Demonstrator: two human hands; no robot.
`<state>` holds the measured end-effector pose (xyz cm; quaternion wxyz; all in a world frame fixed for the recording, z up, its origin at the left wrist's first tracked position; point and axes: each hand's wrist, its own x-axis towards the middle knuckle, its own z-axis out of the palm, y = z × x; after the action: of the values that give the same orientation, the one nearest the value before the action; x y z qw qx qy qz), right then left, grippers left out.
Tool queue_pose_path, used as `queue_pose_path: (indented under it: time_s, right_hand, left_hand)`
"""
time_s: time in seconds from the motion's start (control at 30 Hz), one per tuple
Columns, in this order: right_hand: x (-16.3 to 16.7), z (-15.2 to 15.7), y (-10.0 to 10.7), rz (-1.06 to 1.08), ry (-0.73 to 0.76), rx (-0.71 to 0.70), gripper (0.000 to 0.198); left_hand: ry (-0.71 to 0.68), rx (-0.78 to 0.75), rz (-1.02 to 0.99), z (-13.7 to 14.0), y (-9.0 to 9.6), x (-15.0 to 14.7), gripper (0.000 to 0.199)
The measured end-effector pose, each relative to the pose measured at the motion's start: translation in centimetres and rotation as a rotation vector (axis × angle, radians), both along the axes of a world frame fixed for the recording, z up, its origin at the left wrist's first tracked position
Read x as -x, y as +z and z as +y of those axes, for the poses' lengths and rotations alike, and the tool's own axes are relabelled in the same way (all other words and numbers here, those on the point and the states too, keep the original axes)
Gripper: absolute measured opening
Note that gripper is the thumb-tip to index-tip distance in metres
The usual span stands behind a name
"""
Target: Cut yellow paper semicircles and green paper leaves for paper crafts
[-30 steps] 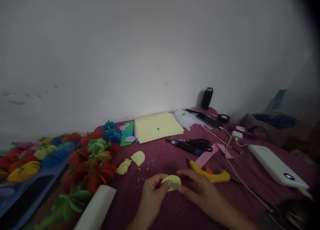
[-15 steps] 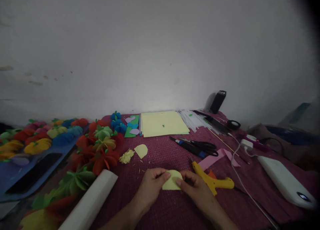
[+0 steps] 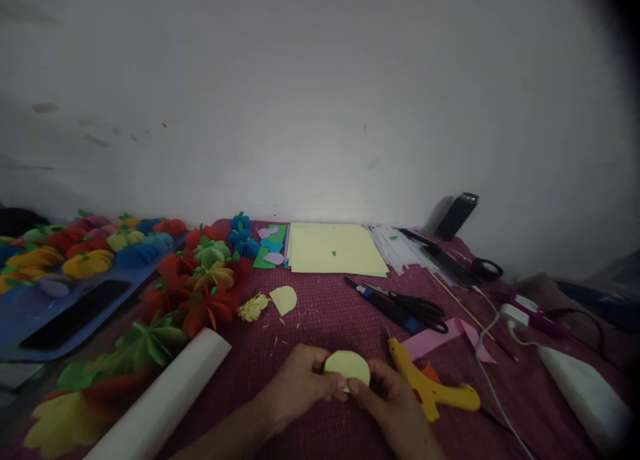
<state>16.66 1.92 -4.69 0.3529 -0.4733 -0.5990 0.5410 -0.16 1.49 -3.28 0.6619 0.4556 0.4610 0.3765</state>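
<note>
Between my two hands is a pale yellow piece of cut paper (image 3: 347, 367) with a rounded top edge. My left hand (image 3: 305, 380) grips its left side, thumb on the near face. On the right side, my right hand (image 3: 387, 393) pinches it, its thumb close to the left thumb at the lower edge. The paper's bottom is partly covered by the thumbs. Farther off on the cloth lie another yellow petal-shaped paper piece (image 3: 284, 300) and a small heap of yellow paper scraps (image 3: 254, 307). A yellow glue gun (image 3: 425, 383) rests just right of my right hand.
A stack of yellow sheets (image 3: 337, 248) lies by the wall. Scissors (image 3: 413, 307) and a utility knife (image 3: 383, 302) are in front of it. Colourful paper flowers (image 3: 210, 307) and a white roll (image 3: 165, 397) fill the left. A white cable (image 3: 493, 380) crosses the right side.
The paper piece has tilted, and its straight lower edge is now mostly behind my thumbs. My thumbs have come together at its lower edge. The camera view has shifted slightly.
</note>
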Motion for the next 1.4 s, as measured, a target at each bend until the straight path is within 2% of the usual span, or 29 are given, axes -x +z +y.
queue_pose_path:
  time_s: [0.17,0.27,0.43,0.5,0.73,0.9,1.1,1.23,1.4]
  right_hand:
    - [-0.16,0.00,-0.02,-0.046,0.010,-0.014,0.021]
    - [-0.17,-0.11,0.23,-0.047,0.030,-0.010,0.021]
    - [-0.04,-0.29,0.29,0.001,0.049,0.019,0.021]
    - [-0.06,-0.33,0.21,0.000,0.050,0.004,0.023]
    - [-0.35,-0.47,0.06,-0.039,0.070,0.018,0.034]
    - [-0.04,-0.61,0.04,-0.023,0.077,0.012,0.032]
    - [-0.11,-0.55,-0.31,-0.037,0.066,0.024,0.036]
    - [-0.05,-0.70,-0.44,-0.016,0.065,0.000,0.031]
    - [-0.13,-0.84,-0.39,0.047,0.067,0.038,0.028]
  left_hand:
    - [0.001,-0.045,0.018,-0.17,-0.42,-0.08,0.008]
    - [-0.037,-0.044,0.023,-0.13,-0.22,0.00,0.012]
    - [-0.015,-0.129,0.215,0.17,-0.20,0.46,0.026]
    - [-0.020,-0.144,0.214,0.28,-0.37,0.60,0.030]
    - [-0.055,-0.170,0.238,0.07,-0.24,0.38,0.033]
    - [-0.076,-0.205,0.330,-0.14,-0.18,0.23,0.031]
    - [-0.115,-0.202,0.338,-0.24,0.05,0.12,0.029]
    - [-0.080,-0.195,0.311,-0.16,0.16,0.17,0.029]
    - [-0.072,-0.155,0.211,0.09,-0.09,0.24,0.029]
